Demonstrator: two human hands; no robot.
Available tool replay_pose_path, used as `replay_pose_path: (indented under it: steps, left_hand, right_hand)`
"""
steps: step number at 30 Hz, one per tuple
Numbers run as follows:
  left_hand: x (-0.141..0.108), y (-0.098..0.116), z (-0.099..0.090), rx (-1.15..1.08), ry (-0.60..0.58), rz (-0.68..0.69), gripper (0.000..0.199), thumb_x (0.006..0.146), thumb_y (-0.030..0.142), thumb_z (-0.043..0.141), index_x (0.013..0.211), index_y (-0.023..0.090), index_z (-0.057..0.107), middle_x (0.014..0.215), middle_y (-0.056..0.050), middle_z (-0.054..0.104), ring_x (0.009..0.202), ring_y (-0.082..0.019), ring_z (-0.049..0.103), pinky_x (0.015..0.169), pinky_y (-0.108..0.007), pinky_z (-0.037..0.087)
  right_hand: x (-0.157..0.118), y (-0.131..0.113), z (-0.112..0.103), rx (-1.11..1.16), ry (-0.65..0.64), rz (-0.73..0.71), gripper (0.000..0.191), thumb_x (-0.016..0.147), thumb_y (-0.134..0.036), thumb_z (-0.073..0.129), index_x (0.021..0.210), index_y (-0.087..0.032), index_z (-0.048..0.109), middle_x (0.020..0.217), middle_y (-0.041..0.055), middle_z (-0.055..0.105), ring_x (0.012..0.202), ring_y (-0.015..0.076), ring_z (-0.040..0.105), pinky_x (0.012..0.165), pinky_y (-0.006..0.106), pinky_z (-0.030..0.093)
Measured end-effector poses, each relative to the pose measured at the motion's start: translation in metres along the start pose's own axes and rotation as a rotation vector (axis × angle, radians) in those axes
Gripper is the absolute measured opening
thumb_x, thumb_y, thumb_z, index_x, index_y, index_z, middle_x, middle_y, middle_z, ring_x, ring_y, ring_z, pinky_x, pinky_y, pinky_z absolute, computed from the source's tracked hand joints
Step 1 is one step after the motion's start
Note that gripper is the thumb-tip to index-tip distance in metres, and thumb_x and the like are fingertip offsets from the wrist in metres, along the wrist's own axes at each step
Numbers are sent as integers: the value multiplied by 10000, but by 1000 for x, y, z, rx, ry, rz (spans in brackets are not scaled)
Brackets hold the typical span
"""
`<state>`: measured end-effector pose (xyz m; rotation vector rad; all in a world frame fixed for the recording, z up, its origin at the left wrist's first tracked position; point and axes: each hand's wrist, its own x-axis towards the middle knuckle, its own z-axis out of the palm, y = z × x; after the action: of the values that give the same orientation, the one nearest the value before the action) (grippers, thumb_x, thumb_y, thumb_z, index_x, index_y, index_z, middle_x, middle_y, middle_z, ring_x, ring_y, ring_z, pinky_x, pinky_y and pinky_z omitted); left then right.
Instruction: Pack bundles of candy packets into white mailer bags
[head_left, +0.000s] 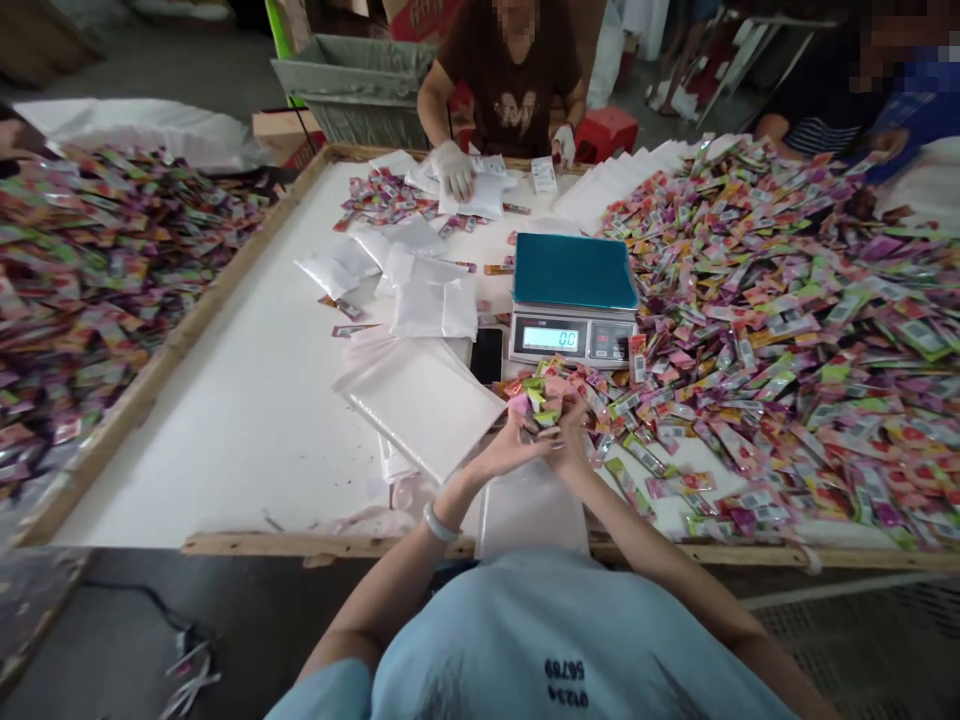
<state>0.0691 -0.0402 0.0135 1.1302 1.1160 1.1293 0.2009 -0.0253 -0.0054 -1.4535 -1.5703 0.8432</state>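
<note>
Packets (541,400), small and thin, are bunched up in the person's two hands, over the near part of the white table (247,400). They are shiny, with bits of pink, green, yellow and white showing. Each one is a long, skinny strip. The bunch is messy: the strips point many ways, so it has no one long line of its own. Some lean to the far left, and a green and white one near the front lies more from left to right.

The left hand (514,450) curls around the left side of the bunch and grips it. The right hand (574,425) grips it from the right side. Some fingers are hidden by the packets.

Just beyond the hands is a scale (576,270) with a blue top, and its screen reads zero. A black phone (487,355) lies to the left of the scale. White bags (427,400) lie in a stack left of the hands, and a clear bag (532,510) lies flat on the near side. A big pile of loose strips (787,330) spreads out to the right.
</note>
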Motion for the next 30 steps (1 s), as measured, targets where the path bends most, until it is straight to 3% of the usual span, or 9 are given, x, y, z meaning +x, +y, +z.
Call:
replay_pose_path:
  steps: [3, 6, 8, 11, 14, 16, 21, 25, 30]
  left_hand:
    - [9, -2, 14, -124, 121, 42, 642, 697, 347, 882, 1215, 187, 538, 1203, -114, 711, 1174, -284, 674, 1087, -459, 510]
    - [13, -4, 17, -247, 183, 51, 669, 751, 329, 854, 1278, 230, 455, 1246, -92, 712, 1141, -241, 699, 1045, -404, 529]
    - [14, -5, 12, -277, 220, 56, 672, 724, 304, 881, 1246, 223, 466, 1208, -82, 724, 1102, -222, 708, 1040, -396, 522]
    - [15, -1, 2, -213, 230, 74, 670, 678, 280, 905, 1197, 212, 487, 1166, -73, 718, 1083, -217, 699, 1037, -395, 510]
    - [14, 5, -1, -128, 166, 73, 700, 659, 266, 913, 1219, 214, 495, 1159, -72, 706, 1101, -231, 685, 1051, -409, 498]
    - [13, 9, -1, -112, 127, 65, 740, 628, 260, 928, 1230, 227, 499, 1149, -66, 707, 1098, -244, 684, 1048, -419, 505]
    - [15, 9, -6, -113, 133, 41, 743, 605, 274, 926, 1214, 250, 502, 1120, -46, 715, 1064, -259, 697, 998, -429, 550]
    - [21, 3, -10, -119, 240, 41, 760, 619, 294, 912, 1244, 239, 483, 1130, -71, 721, 1086, -283, 706, 1021, -473, 550]
    - [19, 5, -9, -131, 231, 52, 714, 594, 283, 924, 1169, 243, 502, 1083, -52, 718, 1032, -265, 711, 1013, -477, 551]
  right_hand:
    - [3, -2, -10, -181, -95, -119, 678, 748, -350, 693, 1344, -144, 445, 1298, 230, 601, 1228, 382, 594, 1029, 547, 509]
    - [4, -9, -39, -355, -188, -223, 804, 705, -350, 783, 1391, -91, 452, 1372, 288, 547, 1329, 460, 512, 1103, 640, 440]
    - [2, -10, -62, -344, -311, -304, 821, 784, -383, 771, 1468, -118, 401, 1428, 262, 535, 1337, 419, 534, 1109, 613, 463]
    - [0, -5, -86, -316, -427, -455, 561, 944, -397, 656, 1435, -195, 475, 1391, 181, 596, 1305, 336, 592, 1135, 575, 472]
    - [0, 0, -86, -407, -541, -601, 244, 979, -381, 628, 1131, -192, 655, 1150, 147, 684, 1196, 334, 645, 1131, 599, 474]
    - [2, -1, -83, -475, -631, -676, 157, 985, -334, 622, 1010, -191, 682, 1045, 129, 703, 1134, 324, 664, 1146, 604, 459]
    - [12, -6, -92, -660, -715, -802, 171, 948, -187, 642, 1110, -185, 695, 1084, 112, 742, 1163, 300, 645, 1227, 614, 339]
    - [17, 7, -98, -673, -705, -878, 219, 972, -137, 576, 1162, -176, 678, 1088, 105, 749, 1164, 271, 636, 1191, 553, 394]
    - [21, 10, -89, -729, -670, -962, 261, 1026, -124, 476, 1144, -179, 703, 1081, 107, 755, 1122, 248, 632, 1092, 489, 474]
